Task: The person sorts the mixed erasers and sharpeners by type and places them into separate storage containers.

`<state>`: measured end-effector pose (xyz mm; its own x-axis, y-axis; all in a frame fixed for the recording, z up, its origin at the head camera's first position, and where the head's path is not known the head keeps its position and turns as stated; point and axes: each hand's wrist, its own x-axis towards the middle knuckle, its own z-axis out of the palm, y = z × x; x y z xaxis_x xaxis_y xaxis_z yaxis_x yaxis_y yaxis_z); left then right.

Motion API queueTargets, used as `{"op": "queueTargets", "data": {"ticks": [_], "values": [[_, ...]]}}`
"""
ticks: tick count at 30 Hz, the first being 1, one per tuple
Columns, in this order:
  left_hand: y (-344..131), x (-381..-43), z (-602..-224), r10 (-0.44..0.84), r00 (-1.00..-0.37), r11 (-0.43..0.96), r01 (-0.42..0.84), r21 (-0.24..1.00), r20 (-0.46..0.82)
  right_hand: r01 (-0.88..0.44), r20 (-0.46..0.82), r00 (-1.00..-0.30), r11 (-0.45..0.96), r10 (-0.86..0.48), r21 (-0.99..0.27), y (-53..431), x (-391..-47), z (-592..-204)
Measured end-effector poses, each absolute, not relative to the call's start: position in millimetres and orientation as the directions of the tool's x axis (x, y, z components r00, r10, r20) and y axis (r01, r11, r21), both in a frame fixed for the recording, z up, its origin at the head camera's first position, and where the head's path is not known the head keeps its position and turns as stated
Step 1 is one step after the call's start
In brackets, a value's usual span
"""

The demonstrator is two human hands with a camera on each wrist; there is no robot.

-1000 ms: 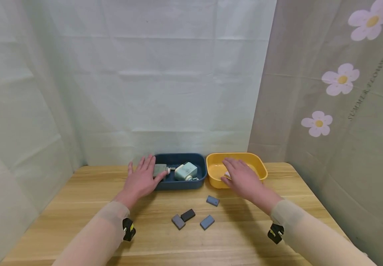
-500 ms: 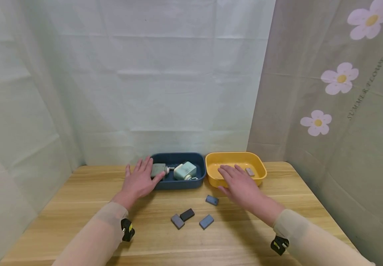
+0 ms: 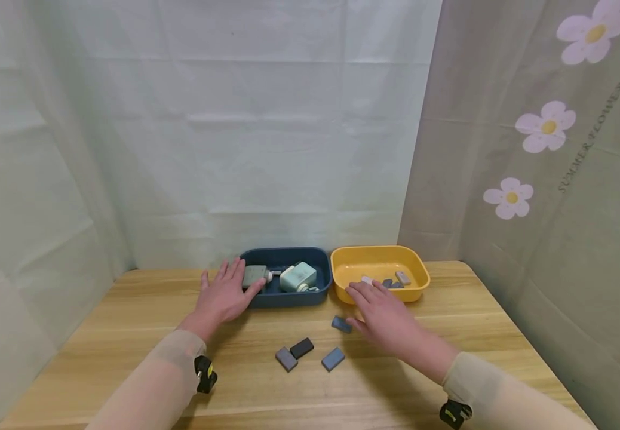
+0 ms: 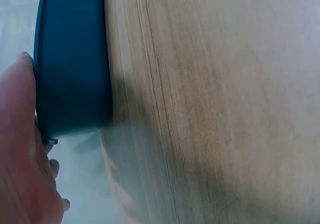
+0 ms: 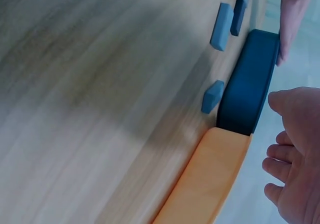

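My left hand (image 3: 226, 297) rests at the left end of a dark blue bin (image 3: 288, 300), fingers spread, thumb reaching over the rim. Inside that bin lie a grey-green pump bottle (image 3: 255, 275) and a pale mint pump bottle (image 3: 298, 276). My right hand (image 3: 387, 319) hovers before the yellow bin (image 3: 361, 257), fingers loosely extended, nothing in its grasp; the right wrist view shows the same hand (image 5: 300, 149) apart from both bins. Small pale and grey-blue blocks (image 3: 403, 278) lie in the yellow bin, partly hidden by the hand. Nearest its thumb on the table is a blue block (image 3: 341, 324).
Nearer to me on the wooden table (image 3: 256, 394) lie a second blue block (image 3: 333, 359), a black block (image 3: 301, 347) and a grey-purple block (image 3: 286, 359), the last two almost touching. A pale curtain (image 3: 267, 149) hangs behind the bins, and a flowered one (image 3: 530, 269) on the right.
My right hand has drawn back from over the yellow bin toward its front edge, uncovering more blocks inside. My left hand has stayed at the blue bin; the view has shifted slightly.
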<state>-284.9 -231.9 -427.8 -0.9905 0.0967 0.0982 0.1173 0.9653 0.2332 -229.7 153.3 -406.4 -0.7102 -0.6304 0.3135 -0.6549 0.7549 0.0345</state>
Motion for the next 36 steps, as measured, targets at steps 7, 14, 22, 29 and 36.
{"op": "queueTargets", "data": {"ticks": [7, 14, 22, 29, 36], "values": [[-233, -286, -430, 0.095, -0.992, 0.964, 0.114, 0.24, 0.088, -0.664, 0.297, -0.709, 0.748, -0.64, 0.029, 152, -223, -416], [-234, -286, -430, 0.096, -0.993, 0.962, 0.112, 0.249, 0.073, -0.658, 0.253, -0.726, 0.753, -0.64, 0.017, 150, -219, -424], [-233, -285, -427, 0.1, -0.993, 0.961, 0.113, 0.253, 0.063, -0.633, 0.201, -0.76, 0.774, -0.619, -0.01, 148, -224, -428], [-233, -285, -426, 0.1, -0.994, 0.963, 0.111, 0.247, 0.053, -0.623, 0.198, -0.769, 0.782, -0.608, -0.016, 147, -230, -432], [-233, -285, -428, 0.1, -0.994, 0.963, 0.107, 0.246, 0.042, -0.617, 0.187, -0.772, 0.787, -0.607, 0.008, 143, -235, -438]]}}
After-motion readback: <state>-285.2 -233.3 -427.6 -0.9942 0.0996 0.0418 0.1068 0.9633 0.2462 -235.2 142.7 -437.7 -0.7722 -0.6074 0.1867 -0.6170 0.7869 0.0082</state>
